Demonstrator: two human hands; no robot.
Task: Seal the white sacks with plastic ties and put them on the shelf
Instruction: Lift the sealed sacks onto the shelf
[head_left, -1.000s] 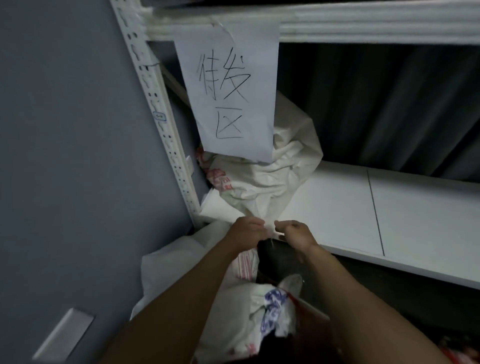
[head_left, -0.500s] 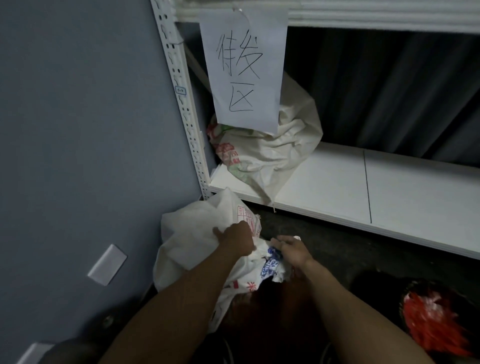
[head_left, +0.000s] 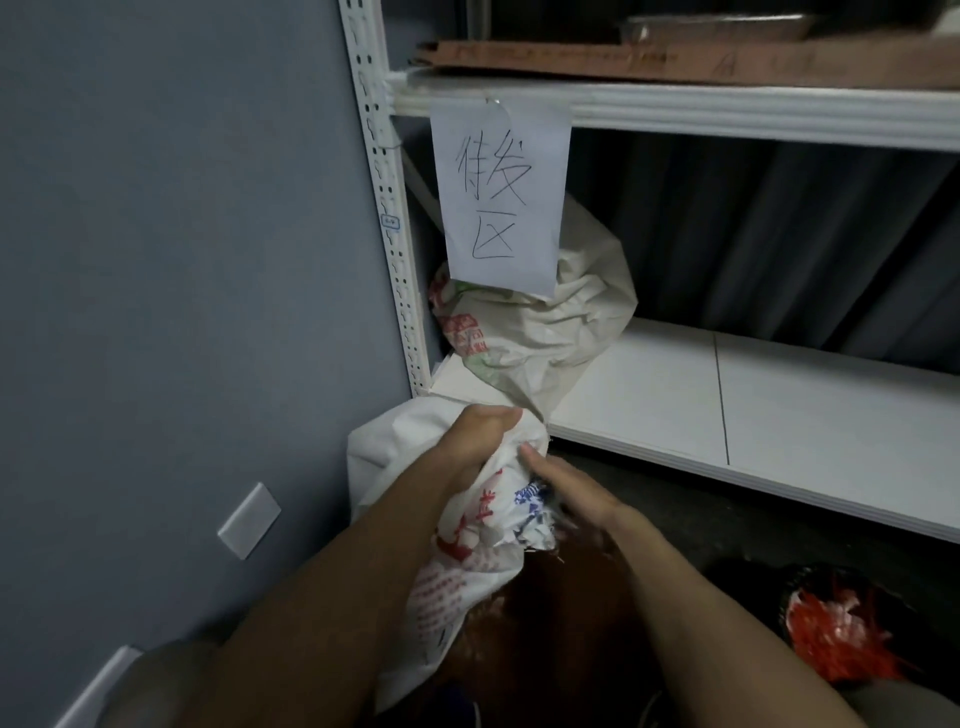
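Observation:
A white sack (head_left: 400, 457) with red and blue print stands on the floor just below the shelf's front left corner. My left hand (head_left: 480, 434) is clenched around its bunched top. My right hand (head_left: 566, 488) lies against the sack's right side, fingers extended and blurred, pressing the fabric. A second white sack (head_left: 545, 327) with red and green print lies on the white shelf board (head_left: 779, 405) at its left end, its neck drooping over the front edge. No plastic tie is visible.
A paper sign (head_left: 498, 197) with handwritten characters hangs from the upper shelf (head_left: 727, 111), which carries a cardboard sheet. The perforated upright (head_left: 387, 208) stands against the grey wall. A red and black bag (head_left: 841, 629) lies on the dark floor at right.
My hands left the shelved sack's neck, dropped to the floor sack and gripped its top. The camera view tilted up, revealing the upper shelf.

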